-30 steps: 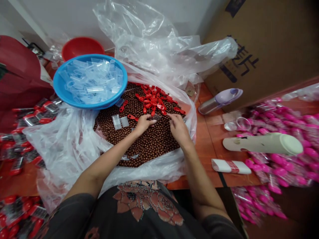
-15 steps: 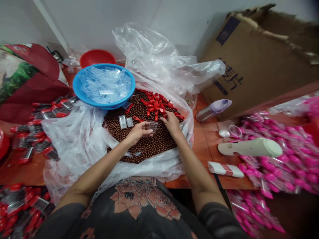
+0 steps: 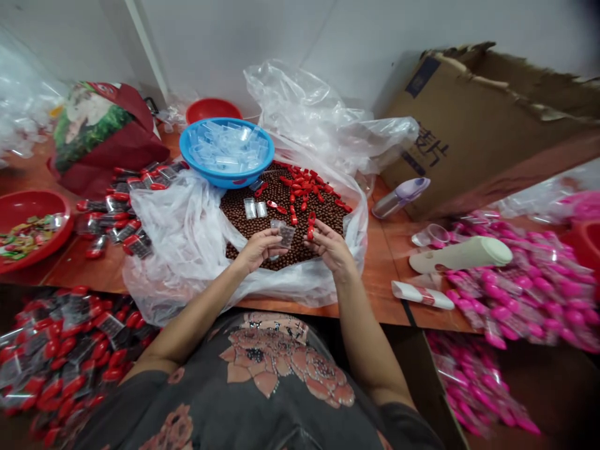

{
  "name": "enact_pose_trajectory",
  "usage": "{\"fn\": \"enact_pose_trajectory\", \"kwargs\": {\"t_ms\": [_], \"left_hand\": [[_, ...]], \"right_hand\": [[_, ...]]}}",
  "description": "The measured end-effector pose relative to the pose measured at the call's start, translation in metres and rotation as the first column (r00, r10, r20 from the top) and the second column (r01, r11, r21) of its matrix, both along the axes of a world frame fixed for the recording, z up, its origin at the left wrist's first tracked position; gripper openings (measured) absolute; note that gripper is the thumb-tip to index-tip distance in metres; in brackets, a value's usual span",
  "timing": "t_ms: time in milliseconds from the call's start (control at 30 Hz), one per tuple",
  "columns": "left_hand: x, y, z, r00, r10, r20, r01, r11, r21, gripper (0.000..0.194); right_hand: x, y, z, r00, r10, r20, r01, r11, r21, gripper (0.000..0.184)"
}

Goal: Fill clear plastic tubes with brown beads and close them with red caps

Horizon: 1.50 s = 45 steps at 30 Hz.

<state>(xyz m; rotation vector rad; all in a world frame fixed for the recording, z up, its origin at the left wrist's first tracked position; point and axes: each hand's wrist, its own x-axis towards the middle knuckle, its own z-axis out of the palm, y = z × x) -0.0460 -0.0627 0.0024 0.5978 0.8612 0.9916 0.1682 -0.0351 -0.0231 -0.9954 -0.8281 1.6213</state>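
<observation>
My left hand pinches a small clear plastic case that holds brown beads, just above a heap of brown beads lying in an opened plastic bag. My right hand is closed on a red cap, close beside the case. More red caps lie scattered on the far side of the beads. Two empty clear cases rest on the beads near a blue bowl filled with clear cases.
Filled red-capped cases lie left of the bag and in a pile below the table edge. Pink-capped ones cover the right. A red bowl, a white cylinder, a cardboard box and a purple-lidded bottle stand around.
Both hands have lifted off the beads toward me. The left now holds a bead-filled case and the right a red cap. The camera tilted, showing more of the left side.
</observation>
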Motion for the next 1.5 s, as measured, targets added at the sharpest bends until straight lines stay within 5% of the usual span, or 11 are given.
{"fn": "enact_pose_trajectory", "kwargs": {"t_ms": [233,433,567,933,1033,1167,1333,1500], "left_hand": [[0.009,-0.004,-0.016,1.000,-0.015,-0.017,0.016,0.998,0.069,0.032],[0.026,0.011,-0.018,0.997,-0.061,-0.055,0.067,0.992,0.104,0.042],[0.036,0.029,-0.019,0.994,-0.035,-0.105,0.045,0.995,0.087,0.045],[0.047,0.111,-0.018,0.970,0.099,-0.223,-0.081,0.993,0.086,0.038],[0.048,0.119,-0.002,0.960,0.062,-0.273,-0.041,0.996,0.081,0.036],[0.050,0.115,0.041,0.939,-0.012,-0.345,0.041,0.996,0.075,0.034],[0.053,0.098,0.101,0.814,-0.026,-0.580,0.174,0.964,0.201,0.030],[0.055,0.069,0.137,0.764,0.044,-0.644,0.166,0.951,0.262,0.029]], "right_hand": [[-0.004,-0.023,0.007,0.996,0.048,-0.072,-0.049,0.999,-0.009,0.041],[0.001,-0.011,-0.002,0.938,-0.140,0.318,0.054,0.963,0.265,0.025],[0.000,0.007,-0.001,0.835,-0.214,0.507,-0.044,0.892,0.450,0.023],[0.011,0.094,0.005,0.745,-0.217,0.631,-0.235,0.800,0.552,0.033],[0.017,0.096,0.020,0.720,-0.195,0.666,-0.237,0.832,0.501,0.033],[0.027,0.082,0.059,0.694,-0.146,0.705,-0.255,0.866,0.430,0.035],[0.039,0.058,0.113,0.702,-0.119,0.702,-0.288,0.854,0.433,0.039],[0.045,0.040,0.142,0.718,-0.091,0.691,-0.352,0.809,0.472,0.040]]}}
